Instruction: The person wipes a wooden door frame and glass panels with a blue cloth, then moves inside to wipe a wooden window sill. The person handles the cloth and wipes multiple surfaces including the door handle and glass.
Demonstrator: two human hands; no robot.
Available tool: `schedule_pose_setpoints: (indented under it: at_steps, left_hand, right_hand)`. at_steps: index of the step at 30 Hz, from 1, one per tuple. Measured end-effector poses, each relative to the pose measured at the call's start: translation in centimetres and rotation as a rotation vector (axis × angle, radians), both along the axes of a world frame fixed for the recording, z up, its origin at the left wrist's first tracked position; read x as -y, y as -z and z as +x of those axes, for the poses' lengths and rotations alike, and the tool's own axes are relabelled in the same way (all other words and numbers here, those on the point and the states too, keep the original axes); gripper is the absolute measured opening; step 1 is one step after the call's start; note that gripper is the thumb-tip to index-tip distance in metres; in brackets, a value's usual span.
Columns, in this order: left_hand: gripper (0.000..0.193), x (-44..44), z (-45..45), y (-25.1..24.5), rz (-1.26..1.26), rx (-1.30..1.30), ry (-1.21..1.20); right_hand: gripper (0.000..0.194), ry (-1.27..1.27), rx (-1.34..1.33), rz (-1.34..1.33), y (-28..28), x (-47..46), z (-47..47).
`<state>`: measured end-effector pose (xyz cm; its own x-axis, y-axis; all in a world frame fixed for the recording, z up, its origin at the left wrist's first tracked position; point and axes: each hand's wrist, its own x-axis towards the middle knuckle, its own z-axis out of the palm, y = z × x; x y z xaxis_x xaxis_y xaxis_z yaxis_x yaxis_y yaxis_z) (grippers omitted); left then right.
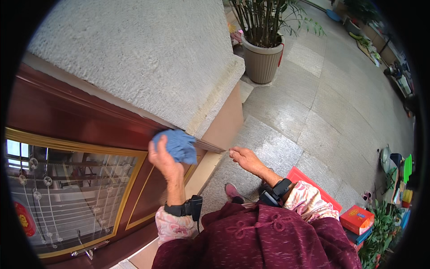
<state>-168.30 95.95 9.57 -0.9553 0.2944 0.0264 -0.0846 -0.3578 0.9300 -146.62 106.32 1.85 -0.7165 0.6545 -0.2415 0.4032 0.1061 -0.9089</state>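
Note:
A crumpled blue cloth (177,145) is in my left hand (164,159), pressed against the dark red door frame (111,116) near the corner of the rough white wall (141,57). Below it is a dark red door panel with gold trim (147,195) and a glass pane (77,191). My right hand (247,159) is held out over the grey stone paving, close to the end of the frame's edge, its fingers together and partly curled. Nothing shows in it, though its palm side is hidden. Black bands are around both wrists.
A potted plant in a ribbed pot (262,62) stands beyond the wall corner. A red board-like object (315,188) and a red box (356,219) are at the right, near leafy plants (381,232). A metal door handle (89,250) juts out at the lower left.

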Motion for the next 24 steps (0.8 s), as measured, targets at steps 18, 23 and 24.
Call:
schedule_pose_setpoints:
  at_steps: [18,23,24]
  left_hand:
    - [0.03,-0.8,-0.4,-1.8,-0.542,-1.118,-0.386]
    - [0.027,1.4,1.2,1.5,-0.622,-0.845,-0.036]
    - [0.026,1.9,0.9,0.5,-0.623,-0.768,-0.049]
  right_hand:
    - [0.045,-0.03,-0.034,-0.186,-4.2,-4.2,0.3]
    - [0.045,-0.107,0.055,-0.195,-5.0,-4.9,0.1]
    - [0.045,-0.1,0.049,-0.182,-5.1,-4.8,-0.2]
